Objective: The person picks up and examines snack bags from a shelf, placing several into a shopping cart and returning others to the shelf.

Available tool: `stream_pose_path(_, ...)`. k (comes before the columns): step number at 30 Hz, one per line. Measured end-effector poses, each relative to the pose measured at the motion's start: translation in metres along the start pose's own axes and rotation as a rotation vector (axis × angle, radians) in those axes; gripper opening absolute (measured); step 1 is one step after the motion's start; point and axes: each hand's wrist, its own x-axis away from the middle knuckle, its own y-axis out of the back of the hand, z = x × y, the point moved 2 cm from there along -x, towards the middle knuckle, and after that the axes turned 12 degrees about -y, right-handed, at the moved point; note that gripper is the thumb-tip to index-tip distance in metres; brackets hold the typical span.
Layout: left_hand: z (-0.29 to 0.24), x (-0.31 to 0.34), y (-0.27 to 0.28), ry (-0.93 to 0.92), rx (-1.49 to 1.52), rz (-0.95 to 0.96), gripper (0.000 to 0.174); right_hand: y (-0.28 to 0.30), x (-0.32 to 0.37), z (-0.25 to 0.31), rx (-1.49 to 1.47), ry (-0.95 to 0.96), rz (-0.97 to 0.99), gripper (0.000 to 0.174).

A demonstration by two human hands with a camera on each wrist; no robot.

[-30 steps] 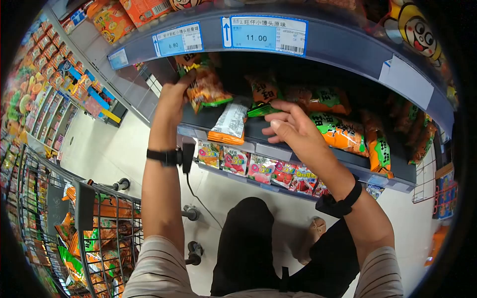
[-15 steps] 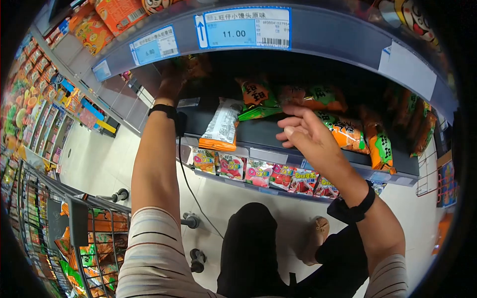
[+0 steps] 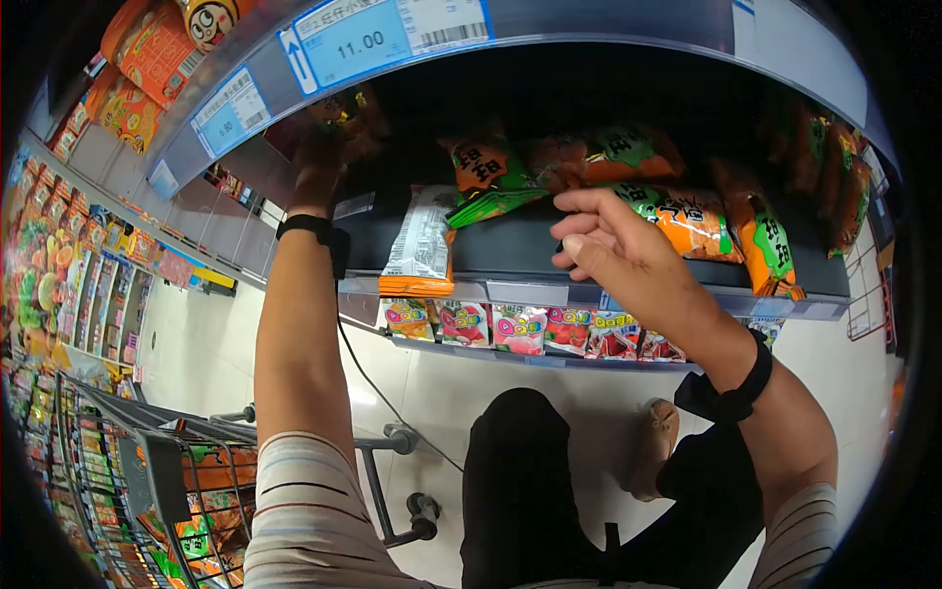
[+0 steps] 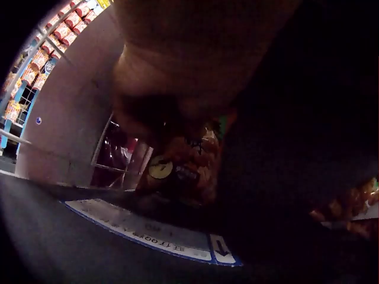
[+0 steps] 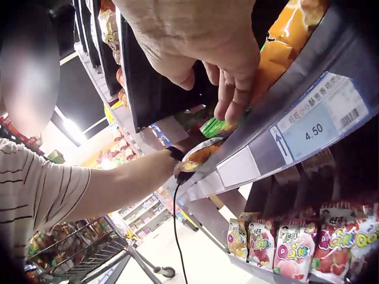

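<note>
Shelf (image 3: 505, 247), snack bags (image 3: 692, 231) atop, cart (image 3: 159, 479), pale floor (image 3: 186, 334)

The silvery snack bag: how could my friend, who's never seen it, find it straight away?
In the head view, find the dark shelf below the 11.00 price label. Near its front edge, between the left hand and right hand, lies the silvery snack bag. Its pale, small-print side sets it apart from the orange-and-green bags to its right.

I read 11.00 on a price tag (image 3: 388, 44) upper left, 旺 on an orange packet (image 3: 484, 175) upper centre, QQ on candy bags (image 3: 519, 330) below, 4.50 on a shelf label (image 5: 320, 121) right in the right-wrist view.
</note>
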Motion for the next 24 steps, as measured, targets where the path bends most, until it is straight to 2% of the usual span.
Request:
stream_pose_path(1, -0.005, 0.006, 0.017, -0.015, 0.011, -0.067, 0.028, 0.000, 0.000, -0.001, -0.009, 0.001, 0.000, 0.044)
stream_pose_path(4, -0.004, -0.007, 0.014, 0.018, -0.008, 0.152, 0.030, 0.002, 0.000, -0.001, 0.003, -0.012, 0.011, 0.044)
stream_pose_path(7, -0.002, 0.000, 0.002, -0.015, -0.097, -0.048, 0.030, 0.002, 0.000, 0.000, 0.057, -0.036, 0.035, 0.044)
stream_pose_path(10, -0.002, 0.005, 0.016, -0.014, 0.191, 0.046, 0.035, 0.002, -0.001, -0.003, 0.066, -0.028, 0.036, 0.043)
stream_pose_path(13, -0.001, 0.018, 0.005, -0.060, 0.351, -0.303, 0.026, 0.001, -0.001, -0.002, 0.049, -0.010, 0.029, 0.043)
stream_pose_path(15, 0.008, 0.023, -0.036, 0.168, 0.938, -0.475, 0.024, -0.002, -0.002, -0.004, -0.003, 0.022, -0.001, 0.042)
stream_pose_path(17, 0.006, 0.025, -0.031, 0.112, 0.755, -0.463, 0.023, -0.004, 0.000, 0.001, -0.007, 0.007, 0.001, 0.042)
stream_pose_path(18, -0.002, 0.028, 0.002, -0.056, 0.278, -0.358, 0.022, -0.004, 0.001, 0.003, -0.010, -0.001, 0.001, 0.042)
stream_pose_path(20, -0.006, 0.027, 0.019, -0.188, -0.158, -0.243, 0.024, -0.003, -0.001, 0.002, -0.009, 0.005, 0.008, 0.042)
stream_pose_path(22, -0.003, 0.020, 0.007, -0.133, -0.068, -0.249, 0.028, -0.003, -0.003, 0.001, -0.010, 0.007, 0.015, 0.042)
stream_pose_path(24, -0.004, 0.021, -0.002, -0.025, 0.241, -0.373, 0.035, -0.003, -0.004, 0.001, -0.015, 0.005, 0.019, 0.041)
